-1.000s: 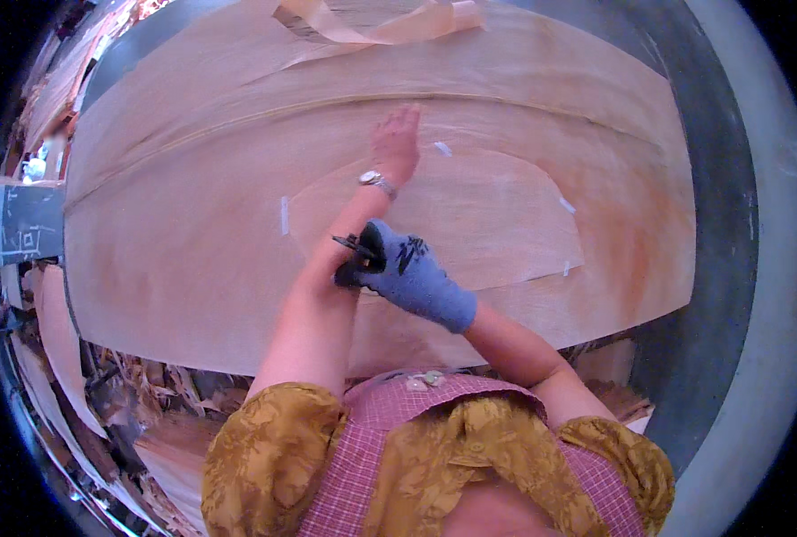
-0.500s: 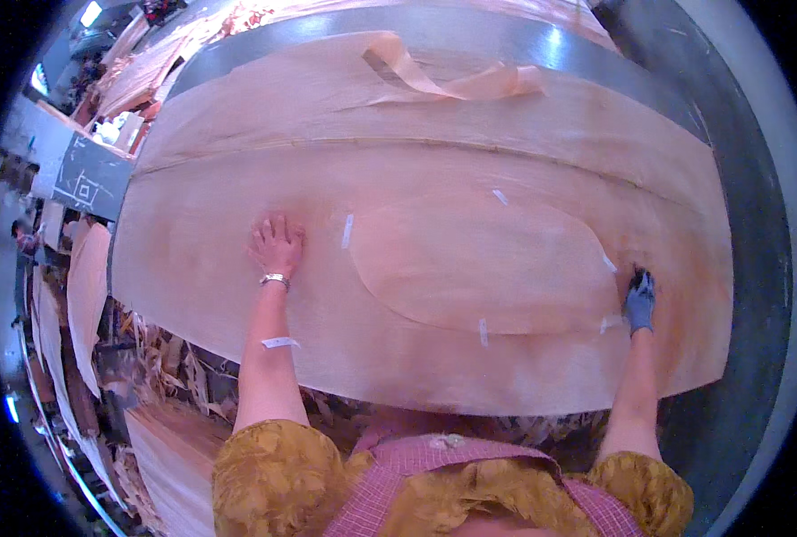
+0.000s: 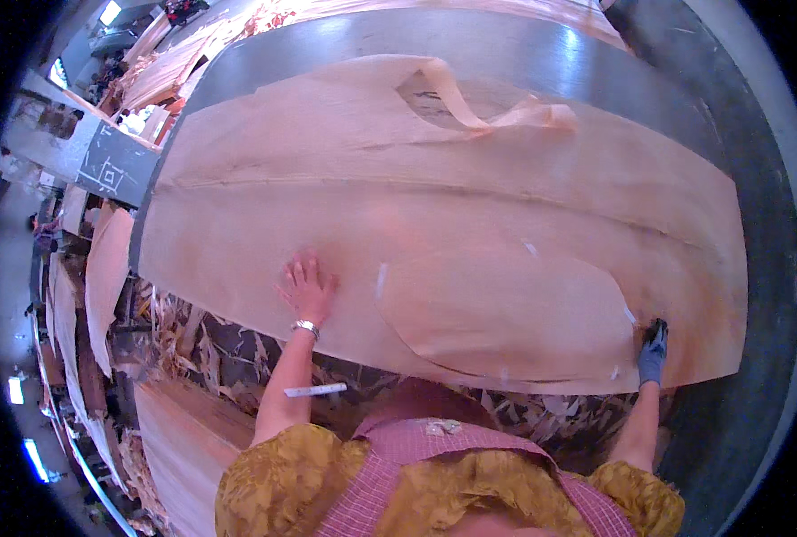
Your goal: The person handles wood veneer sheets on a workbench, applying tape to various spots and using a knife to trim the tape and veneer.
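Note:
A large, thin sheet of pale wood veneer [image 3: 506,210] lies spread before me. My left hand [image 3: 309,286] is bare and rests flat on its left part, fingers spread. At the right, my right hand [image 3: 653,353], in a blue-grey glove with dark fingers, touches the sheet with its fingers drawn together. Whatever those fingers may hold is hidden. Between the hands lies an oval veneer piece [image 3: 506,300], with short white tape strips [image 3: 531,251] around its outline. A loose veneer strip [image 3: 457,98] curls up at the far edge beside a gap.
A dark, shiny tabletop [image 3: 497,54] shows beyond the sheet. Veneer scraps [image 3: 206,345] lie heaped below the near edge. More veneer sheets [image 3: 107,277] stand at the left, near a dark panel [image 3: 116,161] with white marks. A white strip [image 3: 316,390] clings to my left forearm.
The veneer sheet has slid toward me, both hands moving with it; the oval now lies closer to the near edge. More dark tabletop shows at the far side. The view has shifted slightly.

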`<state>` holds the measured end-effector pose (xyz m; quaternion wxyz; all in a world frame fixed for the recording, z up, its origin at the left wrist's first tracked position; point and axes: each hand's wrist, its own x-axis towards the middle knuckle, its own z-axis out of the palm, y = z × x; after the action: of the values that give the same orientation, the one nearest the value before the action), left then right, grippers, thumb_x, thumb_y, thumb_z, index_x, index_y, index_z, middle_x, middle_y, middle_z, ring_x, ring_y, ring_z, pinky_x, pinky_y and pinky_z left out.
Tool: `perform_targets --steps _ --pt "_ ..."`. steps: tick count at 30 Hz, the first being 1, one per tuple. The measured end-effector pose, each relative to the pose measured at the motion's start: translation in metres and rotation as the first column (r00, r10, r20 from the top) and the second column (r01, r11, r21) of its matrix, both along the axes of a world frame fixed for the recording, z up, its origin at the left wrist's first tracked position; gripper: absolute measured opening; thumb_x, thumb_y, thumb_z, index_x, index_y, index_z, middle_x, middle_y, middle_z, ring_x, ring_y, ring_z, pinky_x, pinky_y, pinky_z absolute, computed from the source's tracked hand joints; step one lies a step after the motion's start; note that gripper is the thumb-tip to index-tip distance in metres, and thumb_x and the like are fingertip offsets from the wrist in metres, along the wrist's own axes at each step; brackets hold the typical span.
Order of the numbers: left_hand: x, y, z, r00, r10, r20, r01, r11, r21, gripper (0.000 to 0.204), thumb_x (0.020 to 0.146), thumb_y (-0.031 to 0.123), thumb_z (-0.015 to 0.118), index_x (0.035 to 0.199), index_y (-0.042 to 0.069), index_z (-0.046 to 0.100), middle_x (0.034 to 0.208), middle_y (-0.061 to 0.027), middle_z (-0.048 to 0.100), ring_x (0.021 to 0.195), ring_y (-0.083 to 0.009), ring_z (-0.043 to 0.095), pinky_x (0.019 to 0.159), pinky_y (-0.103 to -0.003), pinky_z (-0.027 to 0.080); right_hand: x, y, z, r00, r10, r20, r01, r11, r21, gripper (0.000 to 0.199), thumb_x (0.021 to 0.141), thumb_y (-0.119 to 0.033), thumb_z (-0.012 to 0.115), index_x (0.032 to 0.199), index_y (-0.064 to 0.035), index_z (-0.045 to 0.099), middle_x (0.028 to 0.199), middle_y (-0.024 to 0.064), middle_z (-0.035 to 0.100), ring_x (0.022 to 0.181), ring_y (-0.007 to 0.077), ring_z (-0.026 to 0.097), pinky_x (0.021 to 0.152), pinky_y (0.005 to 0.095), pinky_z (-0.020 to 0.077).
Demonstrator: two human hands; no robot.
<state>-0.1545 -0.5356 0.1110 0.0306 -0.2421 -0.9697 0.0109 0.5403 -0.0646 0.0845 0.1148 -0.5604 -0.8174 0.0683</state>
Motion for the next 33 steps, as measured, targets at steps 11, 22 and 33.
perform_targets --steps 11,22,33 --pt "0.035 -0.01 0.09 0.973 -0.076 0.218 0.068 0.997 0.043 0.064 0.088 0.044 0.059 0.142 0.015 0.041 0.147 -0.0136 0.04 0.134 -0.0325 0.039 0.112 -0.063 0.014 -0.035 -0.002 0.019 0.977 0.169 -0.134 -0.144 0.974 0.176 0.033 0.091 -0.004 0.052 0.123 -0.0016 0.06 0.113 0.0152 0.066 0.103 0.0295 0.062 0.091 0.0345 0.049" --pt "-0.139 0.174 0.07 0.697 -0.715 0.042 0.708 0.697 0.11 0.061 0.081 0.037 0.07 0.135 0.018 0.049 0.137 -0.0058 0.052 0.127 -0.0227 0.049 0.111 -0.055 0.025 -0.464 0.071 0.117 0.867 0.421 0.266 -0.405 0.907 -0.118 0.027 0.087 -0.025 0.063 0.11 -0.0109 0.061 0.11 0.0148 0.062 0.101 0.033 0.061 0.079 0.043 0.0528" --pt "-0.143 0.182 0.07 0.559 -0.812 -0.166 0.824 0.522 0.219 0.003 0.08 0.018 0.065 0.078 0.018 0.063 0.078 -0.0003 0.063 0.08 -0.0173 0.063 0.109 -0.052 0.032 -0.389 0.133 0.212 0.894 0.203 0.4 -0.385 0.804 0.453 0.025 0.086 -0.01 0.058 0.111 -0.0115 0.061 0.112 0.0112 0.062 0.102 0.0333 0.058 0.077 0.0436 0.0547"
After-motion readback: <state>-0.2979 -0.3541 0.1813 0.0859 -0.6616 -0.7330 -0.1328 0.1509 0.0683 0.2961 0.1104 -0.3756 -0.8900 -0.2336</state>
